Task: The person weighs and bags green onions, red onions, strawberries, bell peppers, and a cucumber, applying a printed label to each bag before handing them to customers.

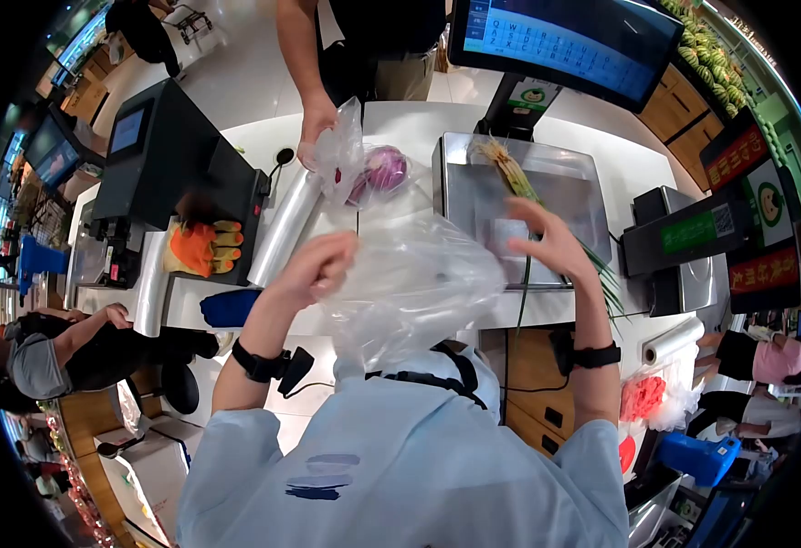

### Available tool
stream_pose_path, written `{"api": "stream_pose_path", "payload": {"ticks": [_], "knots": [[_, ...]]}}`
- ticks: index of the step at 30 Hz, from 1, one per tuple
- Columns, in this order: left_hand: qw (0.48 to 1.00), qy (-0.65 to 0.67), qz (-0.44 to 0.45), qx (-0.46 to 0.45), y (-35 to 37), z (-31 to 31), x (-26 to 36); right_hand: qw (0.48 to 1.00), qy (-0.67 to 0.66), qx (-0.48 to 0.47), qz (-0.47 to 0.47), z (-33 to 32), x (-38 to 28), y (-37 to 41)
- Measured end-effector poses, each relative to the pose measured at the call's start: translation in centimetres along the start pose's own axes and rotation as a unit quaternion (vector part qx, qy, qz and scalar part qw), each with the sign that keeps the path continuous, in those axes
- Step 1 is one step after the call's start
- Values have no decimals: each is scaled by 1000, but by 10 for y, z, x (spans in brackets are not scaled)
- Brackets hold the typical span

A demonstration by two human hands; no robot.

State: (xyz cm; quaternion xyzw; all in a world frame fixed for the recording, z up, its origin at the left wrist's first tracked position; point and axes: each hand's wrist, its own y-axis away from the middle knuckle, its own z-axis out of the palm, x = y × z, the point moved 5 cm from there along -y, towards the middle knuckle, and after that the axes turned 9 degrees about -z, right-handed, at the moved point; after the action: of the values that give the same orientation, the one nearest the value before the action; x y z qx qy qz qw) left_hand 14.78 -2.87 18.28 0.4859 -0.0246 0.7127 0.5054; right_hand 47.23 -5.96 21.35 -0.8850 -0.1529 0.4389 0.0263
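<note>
the fingers of our left hand [326, 263] are curled in and pressed together. they are right by the big, thin, clear plastic bag [419, 274], but we can't tell if they pinch it. the fingers of our right hand [547, 239] are spread, with the thumb apart, and hold nothing that we can see. that hand is over the flat, shiny metal scale [569, 178].

the big bag is all puffy and wrinkly between our hands, and one side reaches the scale. long green onions with pale roots [508, 169] lie on the scale, and their thin leaves go past our right hand and hang over the near edge.

the counter is white and smooth, with a thin dark line where two parts meet. across it, another person's hand [318, 119] holds a small clear bag with round purple vegetables [385, 168]. beside that bag is a fat roll of clear plastic [286, 224]. to the left, orange and yellow gloves [204, 248] lie on a big black machine [158, 155], near a dark blue cloth [229, 309].

a wide black screen with blue keys [565, 41] stands behind the scale. farther out, we see shiny pale floor tiles, brown wooden drawers [674, 105], green bananas [716, 55] and other people.
</note>
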Motion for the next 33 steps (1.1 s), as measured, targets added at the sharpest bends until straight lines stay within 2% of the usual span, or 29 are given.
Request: {"api": "stream_pose_path", "payload": {"ticks": [1, 2, 3, 4, 5, 7, 9, 11, 12, 15, 17, 19, 20, 21, 23, 25, 26, 27, 28, 29, 30, 31, 32, 33], "knots": [[1000, 0, 2, 0, 4, 6, 6, 973, 211, 75, -57, -9, 19, 0], [998, 20, 53, 40, 11, 10, 18, 973, 211, 74, -59, -5, 38, 8], [991, 40, 104, 80, 17, 11, 29, 935, 348, 73, 3, -2, 58, 18], [986, 91, 121, 68, 19, 14, 33, 874, 476, 71, 63, -5, 66, 23], [985, 92, 124, 73, 20, 21, 37, 876, 474, 69, 58, -8, 72, 25], [972, 132, 185, 58, 20, 39, 47, 893, 436, 72, 87, -10, 75, 26], [977, 104, 173, 66, 12, 44, 48, 932, 328, 135, 81, -21, 60, 38], [976, -4, 193, 99, -5, 50, 47, 975, 144, 153, 73, -38, 46, 56], [976, 1, 193, 100, -14, 54, 44, 982, 62, 163, 71, -47, 36, 69], [967, -5, 222, 124, -40, 70, 42, 973, -126, 167, 101, -65, -27, 110], [948, -23, 252, 193, -50, 79, 47, 951, -270, 76, 135, -61, -54, 131], [943, -54, 274, 179, -57, 94, 51, 931, -316, 15, 181, -44, -66, 142], [937, -87, 293, 169, -59, 103, 53, 919, -324, 14, 227, -35, -73, 142], [937, -86, 293, 166, -62, 111, 51, 915, -335, 10, 226, -22, -76, 135], [889, -265, 319, 194, -62, 134, 46, 907, -374, 20, 195, -2, -73, 118], [828, -413, 334, 179, -55, 161, 34, 885, -416, 20, 206, 13, -69, 94], [803, -464, 352, 126, -52, 173, 27, 869, -443, 53, 217, 20, -67, 81], [772, -513, 368, 73, -49, 185, 18, 893, -360, 43, 268, 21, -56, 71], [772, -513, 368, 77, -49, 190, 11, 906, -349, 96, 222, 27, -33, 60], [753, -496, 431, 45, -44, 200, 4, 914, -336, 149, 174, 30, -13, 48], [730, -476, 490, 11, -37, 205, 1, 914, -337, 146, 172, 28, -17, 30], [730, -477, 490, 14, -34, 202, 5, 917, -335, 109, 187, 29, -26, 10], [831, -396, 391, -4, -40, 190, 14, 919, -333, 72, 200, 29, -35, -7], [910, -303, 284, -22, -43, 178, 24, 920, -332, 69, 198, 28, -40, -16]]}}
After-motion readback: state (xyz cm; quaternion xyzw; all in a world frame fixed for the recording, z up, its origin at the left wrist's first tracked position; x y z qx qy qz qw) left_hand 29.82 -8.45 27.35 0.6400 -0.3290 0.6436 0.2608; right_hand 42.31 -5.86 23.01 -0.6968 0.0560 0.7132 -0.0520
